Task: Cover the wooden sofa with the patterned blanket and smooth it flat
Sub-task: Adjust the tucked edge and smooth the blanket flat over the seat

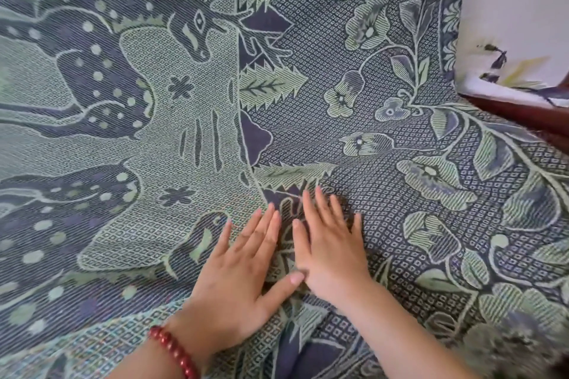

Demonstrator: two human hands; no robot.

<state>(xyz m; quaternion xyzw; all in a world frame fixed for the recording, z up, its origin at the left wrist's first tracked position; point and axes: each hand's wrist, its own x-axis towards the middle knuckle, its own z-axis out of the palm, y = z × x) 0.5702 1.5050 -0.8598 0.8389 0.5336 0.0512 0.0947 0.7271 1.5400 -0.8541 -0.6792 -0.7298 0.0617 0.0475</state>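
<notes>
Dark wood peeks out at about 3 o'clock, and that small strip is all that shows of the wooden sofa (523, 118). Everywhere else lies the patterned blanket (385, 181), green and blue, with spotted deer from 9 to 11 o'clock and flowers from 1 to 5 o'clock. It lies over the seat and goes up the back, so I think the covering part is mostly done.

A long fold (246, 120) runs down the middle from 12 o'clock toward the hands. Small wrinkles bunch up near 6 o'clock. Those look like the bits that need smoothing.

Near 6 o'clock the left hand (240, 271) and the right hand (326, 243) lie side by side on the cloth, and the left thumb touches the edge of the right hand. Both are palm down with straight fingers pointing to 12 o'clock. Each grip is wide and flat and holds nothing. Flat hands can push cloth along without lifting it. They sit right at the bottom end of the fold, a good place to start pressing it out.

A red bead bracelet (175, 351) is on the left wrist at 7 o'clock. At 2 o'clock there is something white with a painted bird; it may be a pillow (517, 24), but it is too blurry to be sure.
</notes>
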